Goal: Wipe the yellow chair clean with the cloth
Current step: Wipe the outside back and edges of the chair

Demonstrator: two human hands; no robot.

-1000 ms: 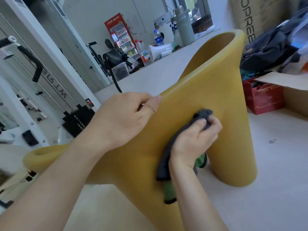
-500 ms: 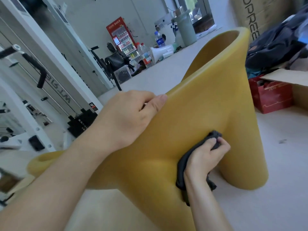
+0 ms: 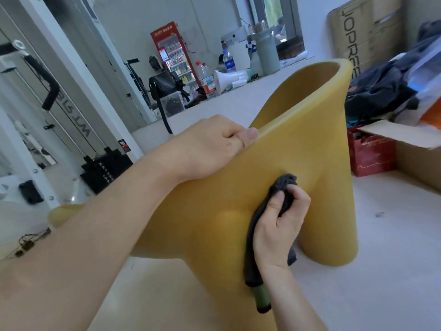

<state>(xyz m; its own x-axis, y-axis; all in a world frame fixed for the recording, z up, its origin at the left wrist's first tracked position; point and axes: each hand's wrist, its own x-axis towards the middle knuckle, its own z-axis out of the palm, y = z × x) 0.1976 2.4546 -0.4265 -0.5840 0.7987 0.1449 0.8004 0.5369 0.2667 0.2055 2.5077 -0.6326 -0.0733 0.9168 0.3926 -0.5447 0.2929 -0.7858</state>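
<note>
Left hand: your left hand (image 3: 210, 149) is closed over the rim of the smooth, moulded yellow plastic chair (image 3: 307, 149), thumb along the edge, holding it steady.
Chair: it lies under and between both your hands, its rim running from just beside your left hand up and away to the right, its thick round leg standing on the floor beyond your right hand.
Cloth: the dark grey cloth with a green edge (image 3: 284, 187) is bunched in your right hand, pressed flat on the chair's side wall; its tail hangs below your wrist.
Right hand: your right hand (image 3: 281, 225) grips the cloth, fingers curled round it.
Key relation: the right hand is nearer the unwiped leg, which lies just to its right; I judge you should stroke that way.
</note>
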